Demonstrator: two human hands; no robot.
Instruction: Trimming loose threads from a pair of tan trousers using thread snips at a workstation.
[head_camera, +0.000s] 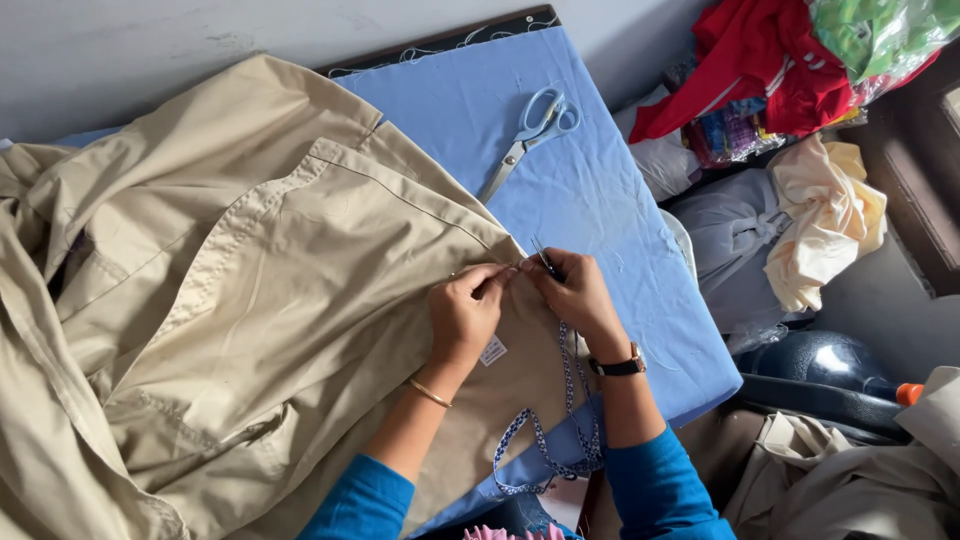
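A large beige garment (250, 300) lies spread over a table covered in blue cloth (600, 200). My left hand (463, 312) pinches the garment's hemmed edge between thumb and fingers. My right hand (577, 292) meets it at the same spot and holds a small dark pointed tool (545, 259), likely a thread snipper, against the edge. A small white tag (493, 351) is sewn on the fabric below my left hand. A blue and white patterned ribbon (560, 430) hangs under my right wrist, which wears a watch. A bangle circles my left wrist.
Big scissors (530, 135) with pale blue handles lie on the blue cloth farther back. To the right are piled fabrics: red cloth (760, 60), a cream bundle (825, 220), grey cloth (730, 250), and a dark blue rounded object (820, 365). A wall runs along the back.
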